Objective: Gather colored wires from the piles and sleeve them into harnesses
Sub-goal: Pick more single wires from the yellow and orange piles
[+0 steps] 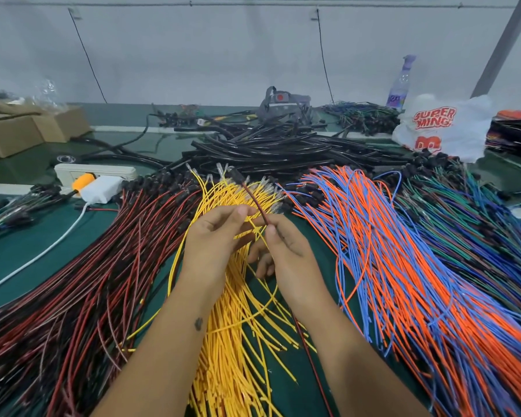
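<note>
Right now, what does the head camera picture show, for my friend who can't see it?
Two hands, left hand and right hand, pinch a red-and-black wire above a yellow wire pile.

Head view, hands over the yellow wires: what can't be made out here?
- Left hand fingers: turned away, grip on yellow wires unclear.
- Right hand: lower fingers hidden behind its palm.
- Red-black wire: lower run hidden behind the right hand.
- Spray bottle label: blurred.
</note>
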Available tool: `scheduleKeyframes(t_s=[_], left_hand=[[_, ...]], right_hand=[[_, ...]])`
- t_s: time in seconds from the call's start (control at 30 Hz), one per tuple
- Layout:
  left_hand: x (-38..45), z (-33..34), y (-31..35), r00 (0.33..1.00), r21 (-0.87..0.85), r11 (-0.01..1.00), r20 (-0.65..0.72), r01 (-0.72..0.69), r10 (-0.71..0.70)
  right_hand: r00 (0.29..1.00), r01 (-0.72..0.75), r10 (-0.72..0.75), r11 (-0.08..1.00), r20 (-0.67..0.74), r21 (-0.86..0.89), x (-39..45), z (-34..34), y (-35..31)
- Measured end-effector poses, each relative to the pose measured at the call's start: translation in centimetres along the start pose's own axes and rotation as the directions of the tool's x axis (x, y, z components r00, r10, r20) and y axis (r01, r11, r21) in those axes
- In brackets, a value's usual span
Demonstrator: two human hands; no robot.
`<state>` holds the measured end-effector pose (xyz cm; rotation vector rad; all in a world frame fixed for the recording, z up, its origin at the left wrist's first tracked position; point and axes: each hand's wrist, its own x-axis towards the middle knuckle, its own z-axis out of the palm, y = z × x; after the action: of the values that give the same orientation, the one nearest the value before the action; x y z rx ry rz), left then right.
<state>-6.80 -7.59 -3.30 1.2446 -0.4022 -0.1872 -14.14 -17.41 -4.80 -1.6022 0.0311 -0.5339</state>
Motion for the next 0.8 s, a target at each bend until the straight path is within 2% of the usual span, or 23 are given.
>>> scheduleKeyframes(t_s=[0.1, 0.3, 0.47, 0.53, 0.63, 0.73, 0.8], left_hand=[[-0.1, 0.0, 0.1, 1.000, 0.024, 1.000, 0.016, 0.001, -0.001], [-0.3, 0.5, -0.1, 0.999, 0.170, 0.985, 0.036, -0.043, 0.037], [-0.5, 0.7, -0.2, 0.986, 0.256, 0.965, 0.167, -0.064, 0.021], [-0.4, 0.6, -0.2, 0.981, 0.211, 0.976, 0.194, -0.050, 0.008], [-0.1, 0.2, 0.2, 0.991, 0.002, 1.000, 0.133, -0.007, 0.007], [0.4, -0.3, 0.4, 0.998, -0.183, 0.982, 0.044, 0.051, -0.043], [0.7, -0.4, 0.5, 0.996, -0.236, 0.968, 0.025, 0.084, -0.081]], right_hand=[[1.000, 0.020, -0.020, 0.999, -0.013, 0.031, 0.1, 0.1, 0.1], [1.000, 0.004, -0.003, 0.998, 0.010, -0.068, 0.5, 0.7, 1.1], [0.996, 0.083, -0.084, 0.995, -0.014, -0.063, 0.6, 0.7, 1.1], [0.996, 0.086, -0.087, 0.994, -0.010, -0.065, 0.6, 0.6, 1.2], [0.997, 0.074, -0.078, 0.981, -0.018, -0.180, 0.4, 0.8, 1.3], [0.978, 0.075, -0.145, 0.914, -0.147, -0.399, 0.2, 0.5, 0.9], [0.940, 0.051, -0.225, 0.836, -0.257, -0.546, 0.1, -0.3, 0.5]])
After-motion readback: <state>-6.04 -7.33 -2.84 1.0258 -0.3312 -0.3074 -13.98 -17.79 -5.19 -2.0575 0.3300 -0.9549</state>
